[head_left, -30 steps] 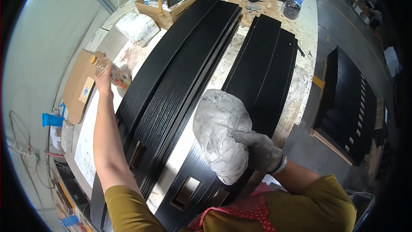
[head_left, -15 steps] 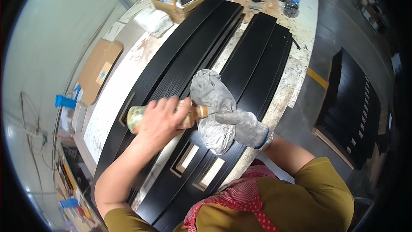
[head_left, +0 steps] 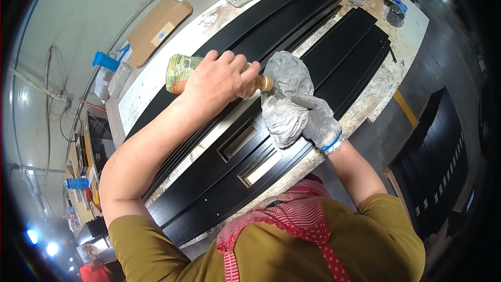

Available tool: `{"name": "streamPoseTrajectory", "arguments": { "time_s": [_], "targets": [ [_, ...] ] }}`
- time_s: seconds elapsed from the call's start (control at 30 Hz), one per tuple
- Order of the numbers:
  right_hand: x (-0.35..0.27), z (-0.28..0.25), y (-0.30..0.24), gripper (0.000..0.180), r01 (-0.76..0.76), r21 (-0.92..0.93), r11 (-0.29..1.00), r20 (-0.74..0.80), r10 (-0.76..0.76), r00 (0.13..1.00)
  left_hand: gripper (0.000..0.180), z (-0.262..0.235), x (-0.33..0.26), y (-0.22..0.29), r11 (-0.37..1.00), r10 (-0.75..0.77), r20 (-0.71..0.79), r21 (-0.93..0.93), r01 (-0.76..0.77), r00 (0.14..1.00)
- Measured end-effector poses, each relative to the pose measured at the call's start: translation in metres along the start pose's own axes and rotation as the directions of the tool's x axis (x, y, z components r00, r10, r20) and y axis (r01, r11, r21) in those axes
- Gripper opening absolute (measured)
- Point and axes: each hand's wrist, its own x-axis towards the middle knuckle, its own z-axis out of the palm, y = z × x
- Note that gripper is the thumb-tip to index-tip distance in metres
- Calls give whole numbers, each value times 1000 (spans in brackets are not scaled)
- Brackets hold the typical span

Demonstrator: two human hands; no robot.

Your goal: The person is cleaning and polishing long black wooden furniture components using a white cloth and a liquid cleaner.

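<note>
A white, stained table [head_left: 404, 55] is stretching out beneath and around the grey cloth, which is serving as the landmark here. A long black board [head_left: 250, 36] is lying on the table to the left of the cloth and beyond it, and a second black board [head_left: 198, 190], with two rectangular openings, is running underneath the cloth. Another dark panel [head_left: 436, 162] is resting off the table, well to the right of the cloth. A flat piece of cardboard [head_left: 151, 36] is lying well to the left of the cloth. The cloth [head_left: 284, 99] itself is hanging crumpled over the second board, just left of the gloved right hand [head_left: 321, 120], which is gripping it with the thumb on top; the other fingers are staying hidden. A patterned bottle [head_left: 180, 73] is tilting almost flat just left of the cloth, its cap end pointing at the cloth; whether the two are touching, I cannot tell. The bare left hand [head_left: 222, 78] is wrapping its fingers around the bottle's middle, left of the cloth. A blue cup [head_left: 106, 61] is sitting well to the cloth's left.
</note>
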Motion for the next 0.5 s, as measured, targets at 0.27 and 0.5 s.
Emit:
{"name": "streamPoseTrajectory", "arguments": {
  "time_s": [0.27, 0.5],
  "targets": [
    [2, -11, 1, 59, 52, -12, 999, 130, -50, 990, 63, -12, 0, 11, 997, 75, -49, 3, -75, 996],
    [3, 17, 12, 63, -39, 198, 979, 151, 8, 989, 63, -12, -15, 9, 982, 9, 111, -187, 12, 994]
  ]
}}
